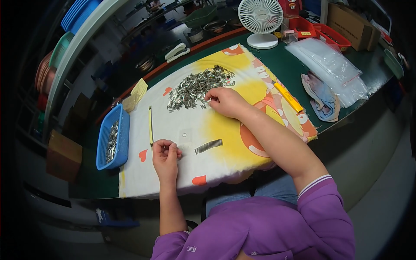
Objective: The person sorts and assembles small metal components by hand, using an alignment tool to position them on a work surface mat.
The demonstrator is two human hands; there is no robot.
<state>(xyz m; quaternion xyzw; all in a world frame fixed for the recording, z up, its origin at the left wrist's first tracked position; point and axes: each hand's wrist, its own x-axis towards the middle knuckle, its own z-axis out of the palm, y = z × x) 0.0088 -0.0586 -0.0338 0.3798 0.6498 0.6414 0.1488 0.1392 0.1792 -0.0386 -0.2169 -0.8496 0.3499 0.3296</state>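
Observation:
A loose pile of small silvery metal pins (195,89) lies on a cloth (134,177) printed in white, yellow and orange. My right hand (225,102) reaches to the pile's near right edge, thumb and finger pinched together among the pins; anything between the tips is too small to make out. Lower left, my left hand (165,158) is raised over the cloth with its fingers curled in; what they hold, if anything, is hidden. Between my hands and nearer me, several pins stand side by side in a neat row (209,146). A small clear square piece (185,135) sits above that row.
At the left is a blue basket (113,138) of metal pieces, beside a thin yellow-and-black strip (151,125). A yellow cutter (288,97) lies right. Farther off are a white fan (261,19), plastic bags (323,65), a crumpled rag (320,97) and a stapler (177,52).

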